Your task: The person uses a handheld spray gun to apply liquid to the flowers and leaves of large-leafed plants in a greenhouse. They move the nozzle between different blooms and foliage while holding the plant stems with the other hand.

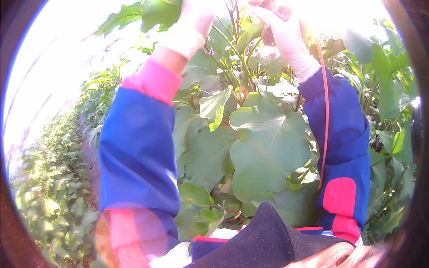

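Both arms reach up to the top of an eggplant-like plant with large lobed leaves (pixel 269 147) and small purple flowers (pixel 272 54). My left hand (pixel 192 28), in a pale glove, is left of the purplish stems (pixel 234 20); its fingers are lost in glare and the top edge. My right hand (pixel 285 28), also in a pale glove, is right of those stems, its fingers partly bent near the top edge. Whether either hand grips anything cannot be made out. A dark purplish thing (pixel 268 36) shows beside my right palm, partly hidden.
An orange cord (pixel 325 100) runs down in front of my right sleeve (pixel 338 124). Dense foliage (pixel 388 83) stands on the right. A leafy row (pixel 57 187) runs along the left, beside a narrow strip of ground (pixel 89 157). Strong glare whitens the upper corners.
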